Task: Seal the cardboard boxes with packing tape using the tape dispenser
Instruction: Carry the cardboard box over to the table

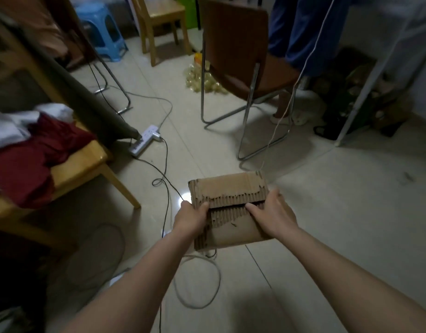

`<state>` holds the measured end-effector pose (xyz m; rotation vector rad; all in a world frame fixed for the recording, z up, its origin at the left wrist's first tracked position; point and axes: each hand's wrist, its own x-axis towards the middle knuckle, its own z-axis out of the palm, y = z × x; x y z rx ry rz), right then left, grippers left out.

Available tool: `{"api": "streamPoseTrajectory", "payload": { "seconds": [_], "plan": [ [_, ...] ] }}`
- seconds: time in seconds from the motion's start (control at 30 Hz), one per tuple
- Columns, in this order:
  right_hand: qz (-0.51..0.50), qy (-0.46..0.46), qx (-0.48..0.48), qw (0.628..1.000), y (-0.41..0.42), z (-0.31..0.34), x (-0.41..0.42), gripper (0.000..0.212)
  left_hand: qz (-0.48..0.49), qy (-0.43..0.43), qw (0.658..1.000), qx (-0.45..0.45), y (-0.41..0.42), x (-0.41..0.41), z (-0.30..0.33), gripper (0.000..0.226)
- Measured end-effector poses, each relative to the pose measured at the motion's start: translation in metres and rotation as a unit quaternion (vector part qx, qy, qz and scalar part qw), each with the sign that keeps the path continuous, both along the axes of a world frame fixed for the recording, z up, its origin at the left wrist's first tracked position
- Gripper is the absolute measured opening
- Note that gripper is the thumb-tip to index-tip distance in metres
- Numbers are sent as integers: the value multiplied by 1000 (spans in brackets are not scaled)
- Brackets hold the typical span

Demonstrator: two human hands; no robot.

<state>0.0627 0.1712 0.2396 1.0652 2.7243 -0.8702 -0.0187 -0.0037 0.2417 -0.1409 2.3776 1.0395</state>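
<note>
Cardboard box point(228, 210), small with torn top flaps, is held above the tiled floor point(339, 212), left hand point(191, 218) and right hand point(272, 216) each gripping a side, thumbs on top. Pressing both flaps flat so their edges meet would give tape a clean seam; no tape dispenser is visible.

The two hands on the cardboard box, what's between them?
Head view: between left hand and right hand, only the cardboard box top with its flap seam.
</note>
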Motion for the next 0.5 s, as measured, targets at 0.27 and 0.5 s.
{"api": "streamPoseTrajectory", "payload": {
  "seconds": [0.27,0.5],
  "plan": [
    [47,57,7,997,-4,249,-4,52,30,71,997,21,-10,-6,234,45],
    [44,114,3,992,9,414,19,41,16,111,992,64,-5,22,404,35]
  ]
}}
